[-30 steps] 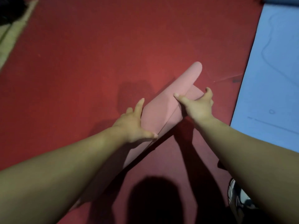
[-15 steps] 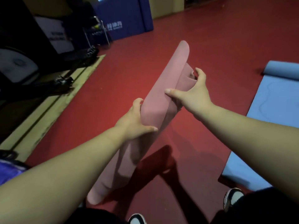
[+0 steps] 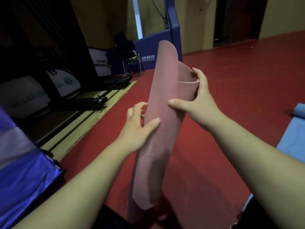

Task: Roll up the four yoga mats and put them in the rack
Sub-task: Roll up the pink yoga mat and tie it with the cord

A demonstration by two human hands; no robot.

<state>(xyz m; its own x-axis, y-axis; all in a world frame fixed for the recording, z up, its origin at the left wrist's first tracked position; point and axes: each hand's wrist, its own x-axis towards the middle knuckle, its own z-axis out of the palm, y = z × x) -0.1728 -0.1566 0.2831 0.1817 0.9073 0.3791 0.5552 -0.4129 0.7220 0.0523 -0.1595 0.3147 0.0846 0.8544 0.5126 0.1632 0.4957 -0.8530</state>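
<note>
A rolled pink yoga mat (image 3: 158,113) stands nearly upright in front of me, off the red floor, its top end tilted away. Its outer flap hangs loose at the upper right. My left hand (image 3: 138,128) grips the roll at mid-height from the left, thumb across the front. My right hand (image 3: 198,100) holds the loose flap and the roll from the right, thumb on the front and fingers curled round the flap's edge. A light blue mat (image 3: 290,138) lies flat on the floor at the right, one end partly rolled. No rack is recognisable.
Red floor (image 3: 222,80) stretches ahead. A wooden strip (image 3: 92,116) runs along the left with dark equipment and bags behind it. A blue padded barrier (image 3: 148,53) and a black chair (image 3: 130,53) stand at the back. A shiny blue-purple object (image 3: 24,171) sits at the near left.
Both hands lifted the pink roll off the floor and tipped it toward upright. My view rose from the floor to the room's back wall.
</note>
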